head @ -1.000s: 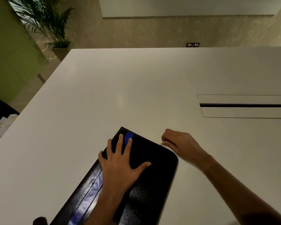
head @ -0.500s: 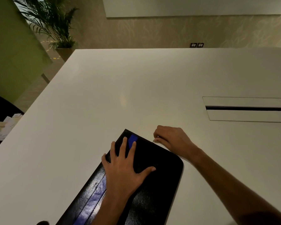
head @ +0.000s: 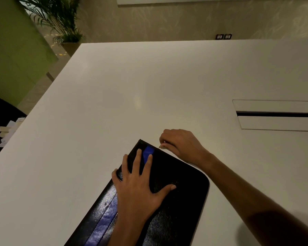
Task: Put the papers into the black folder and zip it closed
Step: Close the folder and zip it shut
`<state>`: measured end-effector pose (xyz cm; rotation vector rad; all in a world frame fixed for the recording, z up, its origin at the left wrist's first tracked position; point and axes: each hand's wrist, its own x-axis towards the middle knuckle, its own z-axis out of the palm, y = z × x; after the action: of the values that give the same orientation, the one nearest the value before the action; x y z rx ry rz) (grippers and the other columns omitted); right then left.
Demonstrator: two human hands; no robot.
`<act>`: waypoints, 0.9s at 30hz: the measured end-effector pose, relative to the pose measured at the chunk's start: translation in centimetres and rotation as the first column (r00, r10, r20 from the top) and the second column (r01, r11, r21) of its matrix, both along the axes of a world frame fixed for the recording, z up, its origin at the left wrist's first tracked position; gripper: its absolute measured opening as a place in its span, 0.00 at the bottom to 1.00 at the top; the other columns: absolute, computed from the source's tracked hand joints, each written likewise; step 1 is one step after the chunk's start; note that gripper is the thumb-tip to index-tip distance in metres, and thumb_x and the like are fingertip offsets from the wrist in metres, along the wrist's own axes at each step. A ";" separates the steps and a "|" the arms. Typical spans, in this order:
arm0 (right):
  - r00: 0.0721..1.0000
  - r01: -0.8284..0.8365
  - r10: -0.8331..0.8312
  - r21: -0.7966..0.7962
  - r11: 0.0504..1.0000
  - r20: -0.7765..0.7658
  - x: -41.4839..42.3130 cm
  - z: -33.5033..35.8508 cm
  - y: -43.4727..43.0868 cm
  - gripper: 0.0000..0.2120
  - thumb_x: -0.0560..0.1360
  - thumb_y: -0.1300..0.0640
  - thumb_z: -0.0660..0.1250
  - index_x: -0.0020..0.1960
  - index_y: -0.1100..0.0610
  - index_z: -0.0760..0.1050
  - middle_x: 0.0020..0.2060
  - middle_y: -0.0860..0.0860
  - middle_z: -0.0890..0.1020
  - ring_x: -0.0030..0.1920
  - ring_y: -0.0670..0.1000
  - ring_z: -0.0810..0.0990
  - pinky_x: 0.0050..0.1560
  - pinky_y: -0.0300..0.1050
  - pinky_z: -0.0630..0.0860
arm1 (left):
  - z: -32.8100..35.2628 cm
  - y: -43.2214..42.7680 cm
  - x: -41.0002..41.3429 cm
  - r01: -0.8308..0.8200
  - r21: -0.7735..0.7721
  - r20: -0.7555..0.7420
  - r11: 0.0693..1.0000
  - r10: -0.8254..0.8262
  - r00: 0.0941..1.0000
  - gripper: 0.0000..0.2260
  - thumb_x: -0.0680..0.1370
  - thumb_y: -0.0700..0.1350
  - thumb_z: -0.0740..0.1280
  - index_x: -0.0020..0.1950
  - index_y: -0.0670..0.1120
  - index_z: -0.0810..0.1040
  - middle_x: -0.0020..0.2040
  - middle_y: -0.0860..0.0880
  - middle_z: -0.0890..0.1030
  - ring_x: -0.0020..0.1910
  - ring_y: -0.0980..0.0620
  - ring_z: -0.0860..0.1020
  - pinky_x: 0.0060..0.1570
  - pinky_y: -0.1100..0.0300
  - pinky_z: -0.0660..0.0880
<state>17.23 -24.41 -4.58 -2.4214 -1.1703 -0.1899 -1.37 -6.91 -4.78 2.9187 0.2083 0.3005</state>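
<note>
The black folder [head: 176,196] lay closed and flat on the white worktop [head: 114,103], under the left hand [head: 139,189], which pressed down on its cover with fingers spread wide and flat. A blue stripe [head: 148,152] showed between those fingers. Just beyond them, at the folder's far edge, the right hand [head: 181,144] was curled narrow, fingertips pinched on the small zip pull [head: 160,147]. No papers showed outside the folder.
</note>
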 end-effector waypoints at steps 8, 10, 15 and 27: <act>1.000 -0.019 0.019 -0.011 1.000 0.002 1.2 0.1 2.5 0.05 0.86 0.47 0.64 0.51 0.45 0.73 0.46 0.43 0.79 0.43 0.46 0.77 0.41 0.44 0.70 | 0.1 0.0 -0.1 -0.006 -0.010 -0.017 1.000 0.006 1.000 0.47 0.70 0.86 0.59 0.83 0.60 0.69 0.88 0.52 0.60 0.85 0.36 0.59 0.72 0.27 0.62; 1.000 -0.022 0.022 -0.009 1.000 -0.010 1.3 0.1 2.7 0.05 0.86 0.46 0.64 0.51 0.45 0.73 0.45 0.43 0.79 0.43 0.47 0.77 0.40 0.44 0.71 | 0.2 -0.1 -0.1 -0.007 -0.013 -0.014 1.000 0.007 1.000 0.47 0.70 0.85 0.59 0.83 0.59 0.69 0.88 0.51 0.60 0.85 0.36 0.60 0.72 0.27 0.61; 1.000 -0.013 0.013 -0.016 1.000 -0.003 1.4 0.0 3.4 0.05 0.86 0.45 0.62 0.51 0.43 0.71 0.45 0.41 0.77 0.41 0.44 0.73 0.38 0.39 0.64 | 0.4 -0.1 -0.1 -0.009 -0.022 -0.014 1.000 0.009 1.000 0.47 0.71 0.86 0.59 0.83 0.59 0.69 0.88 0.51 0.61 0.85 0.36 0.59 0.72 0.27 0.60; 0.999 0.032 -0.029 -0.078 0.996 0.028 1.2 0.3 3.8 0.07 0.86 0.42 0.59 0.50 0.41 0.69 0.45 0.41 0.79 0.38 0.44 0.76 0.36 0.44 0.76 | 0.8 -0.4 0.0 -0.024 -0.050 -0.032 0.998 0.022 0.999 0.47 0.71 0.86 0.57 0.82 0.60 0.70 0.87 0.50 0.62 0.85 0.36 0.60 0.73 0.25 0.60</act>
<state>18.39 -20.59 -4.30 -2.5138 -1.1735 -0.1892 -1.40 -7.35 -3.94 2.8746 0.2507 0.2493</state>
